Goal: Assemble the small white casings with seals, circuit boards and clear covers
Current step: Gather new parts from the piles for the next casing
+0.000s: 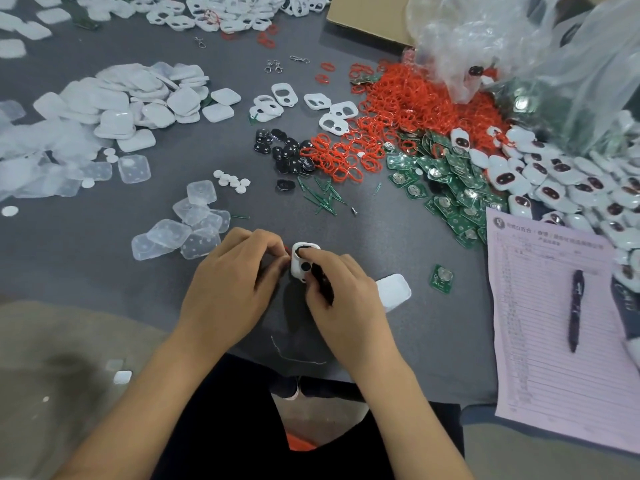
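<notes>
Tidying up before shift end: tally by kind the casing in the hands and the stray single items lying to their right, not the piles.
White casing: 1
Green circuit board: 1
White cover: 1
Pen: 1
Pink form: 1
Total: 5

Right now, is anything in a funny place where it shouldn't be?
Yes. A small white part lies on the floor left of the table, away from the piles; it looks dropped. One circuit board also sits alone.

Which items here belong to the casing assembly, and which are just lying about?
Job: white casing in both hands; red seals; green circuit boards; clear covers.
Lying about: pen; pink form; metal clasps; cardboard box.
</notes>
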Demonstrator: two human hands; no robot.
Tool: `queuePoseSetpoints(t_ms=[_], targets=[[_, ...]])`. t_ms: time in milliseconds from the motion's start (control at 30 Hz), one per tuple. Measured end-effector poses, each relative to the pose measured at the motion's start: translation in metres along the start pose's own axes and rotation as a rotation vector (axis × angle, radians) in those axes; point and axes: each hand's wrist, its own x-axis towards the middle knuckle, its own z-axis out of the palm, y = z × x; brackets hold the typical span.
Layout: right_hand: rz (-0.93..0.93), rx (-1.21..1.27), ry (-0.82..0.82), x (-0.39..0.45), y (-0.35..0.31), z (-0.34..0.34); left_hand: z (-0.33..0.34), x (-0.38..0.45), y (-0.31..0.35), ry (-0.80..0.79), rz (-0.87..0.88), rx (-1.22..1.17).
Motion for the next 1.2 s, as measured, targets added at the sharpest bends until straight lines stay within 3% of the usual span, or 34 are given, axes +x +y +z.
queuePoseSetpoints(t_ms=[167, 300, 367, 533, 667, 1000, 1100, 1200], targets=[[0.007, 0.050, -0.004, 0.003, -0.003, -0.001, -0.001, -0.002, -0.001, 0.008, -0.089, -0.038], [0.037, 0.134, 0.249, -0.002, 0.000, -0.011, 0.000, -0.001, 0.001, 0.026, -0.089, -0.033], [0.107, 0.152, 0.296, -0.001, 0.003, -0.015, 0.000, -0.002, 0.001, 0.031, -0.090, -0.023], [0.212, 0.121, 0.199, 0.005, 0.010, -0.017, -0.001, -0.001, 0.001, 0.003, -0.096, -0.007], [0.195, 0.014, 0.075, 0.004, 0.011, -0.014, 0.000, -0.001, 0.000, -0.002, -0.126, -0.006], [0.050, -0.255, 0.127, -0.009, 0.010, -0.021, 0.000, 0.000, -0.001, -0.013, -0.199, -0.034], [0.011, -0.263, 0.094, -0.009, 0.009, -0.021, -0.003, 0.002, 0.008, 0.042, -0.099, -0.047], [0.017, -0.229, 0.159, -0.010, 0.007, -0.024, -0.011, 0.001, 0.027, 0.084, -0.146, -0.290]])
